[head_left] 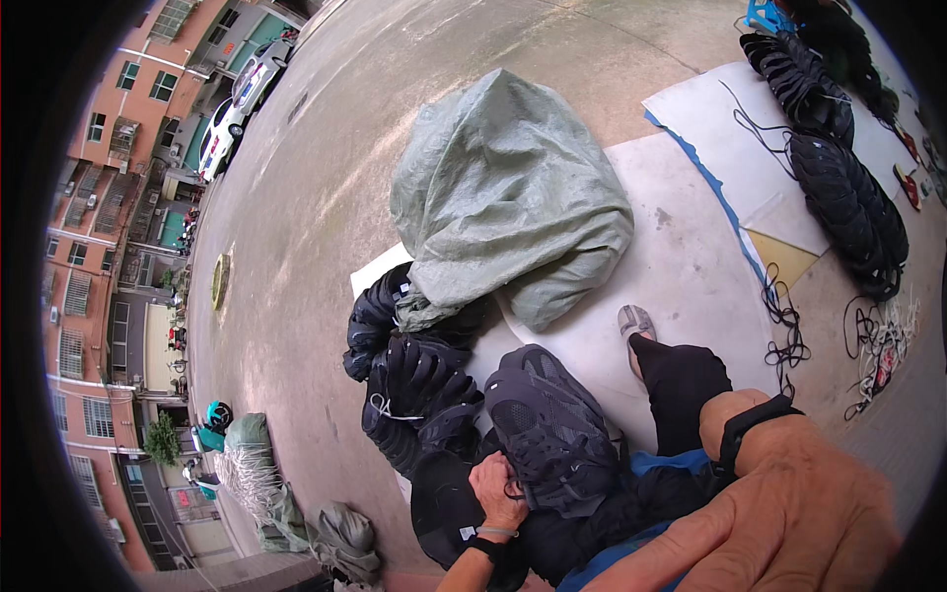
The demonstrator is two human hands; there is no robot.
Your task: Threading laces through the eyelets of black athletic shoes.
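Note:
My left hand [498, 490] is closed at the lower left edge of a dark grey shoe upper [552, 434], its fingers curled in; a thin dark lace loop shows beside them. The upper has mesh panels and lacing and lies over my lap, with another pressed against it. Close to the camera at the lower right, my right hand [779, 523] is raised, back toward me and a finger stretched to the lower left. Nothing shows in it; its fingertips are cut off. Left of the upper lie bundled black shoe uppers [419, 395], one tied with white cord.
A grey-green woven sack [513, 187] stands ahead on white sheeting [681, 237]. Black nested uppers [848, 207] and tangled laces [888, 340] lie at right. My sandalled foot [636, 321] rests on the sheeting. Farther left are sacks [345, 538], parked cars [232, 109] and buildings.

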